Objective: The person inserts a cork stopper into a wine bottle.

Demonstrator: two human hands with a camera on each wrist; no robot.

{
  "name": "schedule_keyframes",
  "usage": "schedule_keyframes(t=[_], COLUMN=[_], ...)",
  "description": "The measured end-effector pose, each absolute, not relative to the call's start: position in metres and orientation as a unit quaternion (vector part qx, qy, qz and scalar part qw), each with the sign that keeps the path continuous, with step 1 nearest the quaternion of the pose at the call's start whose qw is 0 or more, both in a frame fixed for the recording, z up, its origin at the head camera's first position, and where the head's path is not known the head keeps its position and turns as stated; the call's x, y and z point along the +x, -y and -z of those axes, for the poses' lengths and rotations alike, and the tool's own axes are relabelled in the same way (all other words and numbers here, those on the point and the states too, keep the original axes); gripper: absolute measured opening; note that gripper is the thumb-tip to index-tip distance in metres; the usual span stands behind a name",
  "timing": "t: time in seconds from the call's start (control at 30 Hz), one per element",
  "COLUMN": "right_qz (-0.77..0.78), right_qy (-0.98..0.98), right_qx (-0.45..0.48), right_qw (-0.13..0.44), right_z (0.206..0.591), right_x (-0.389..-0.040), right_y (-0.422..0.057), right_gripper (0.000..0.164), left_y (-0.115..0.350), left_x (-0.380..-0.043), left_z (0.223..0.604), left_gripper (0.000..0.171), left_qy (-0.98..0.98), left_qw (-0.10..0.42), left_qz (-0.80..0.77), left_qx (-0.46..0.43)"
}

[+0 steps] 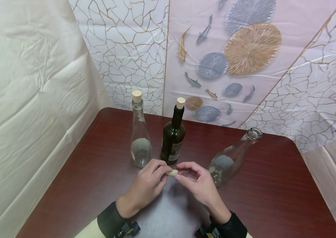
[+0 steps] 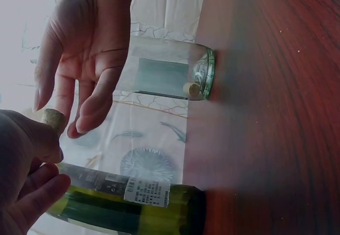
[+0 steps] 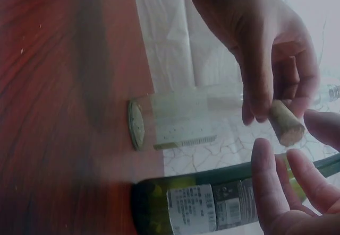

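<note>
My left hand (image 1: 148,183) pinches a small cork (image 1: 172,172) between thumb and fingers, above the table. One end of the cork (image 3: 287,124) sticks out free. My right hand (image 1: 199,183) is held beside that end, its fingers spread and slightly bent; a gap separates them from the cork in the right wrist view. Just beyond the hands stands a dark green bottle (image 1: 173,137) with a cork (image 1: 181,102) in its mouth. To its left is a clear bottle (image 1: 140,132), also corked. An uncorked clear bottle (image 1: 230,158) is to the right, with a loose cork (image 2: 191,90) inside near its bottom.
The bottles stand on a dark red wooden table (image 1: 270,188) with rounded far corners. Behind it hangs a patterned cloth (image 1: 212,33) with fish and round shapes. A cream cloth (image 1: 37,99) hangs along the left side.
</note>
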State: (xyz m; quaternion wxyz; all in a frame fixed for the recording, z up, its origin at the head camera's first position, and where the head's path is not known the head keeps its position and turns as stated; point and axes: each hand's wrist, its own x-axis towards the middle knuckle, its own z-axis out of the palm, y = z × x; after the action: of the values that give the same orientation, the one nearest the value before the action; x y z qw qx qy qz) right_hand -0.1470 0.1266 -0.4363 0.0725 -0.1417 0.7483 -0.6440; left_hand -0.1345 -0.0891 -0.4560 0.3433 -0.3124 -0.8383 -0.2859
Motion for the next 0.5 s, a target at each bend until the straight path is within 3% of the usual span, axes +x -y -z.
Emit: schedule_keyframes(t=[0.2, 0.5], right_qz=[0.65, 0.663], right_qy=[-0.744, -0.738], right_qx=[-0.127, -0.087], right_qw=[0.094, 0.096], right_z=[0.4343, 0.4344], right_x=[-0.1456, -0.1423], right_y=[-0.1241, -0.1216], right_gripper=[0.034, 0.024], left_y=[0.0856, 0.0824], left_x=[-0.1345, -0.1325], left_z=[0.455, 0.4574], left_gripper=[0.027, 0.027], left_qy=[0.832, 0.831], left_qw=[0.351, 0.35], left_qz=[0.283, 0.285], left_qx=[-0.323, -0.325])
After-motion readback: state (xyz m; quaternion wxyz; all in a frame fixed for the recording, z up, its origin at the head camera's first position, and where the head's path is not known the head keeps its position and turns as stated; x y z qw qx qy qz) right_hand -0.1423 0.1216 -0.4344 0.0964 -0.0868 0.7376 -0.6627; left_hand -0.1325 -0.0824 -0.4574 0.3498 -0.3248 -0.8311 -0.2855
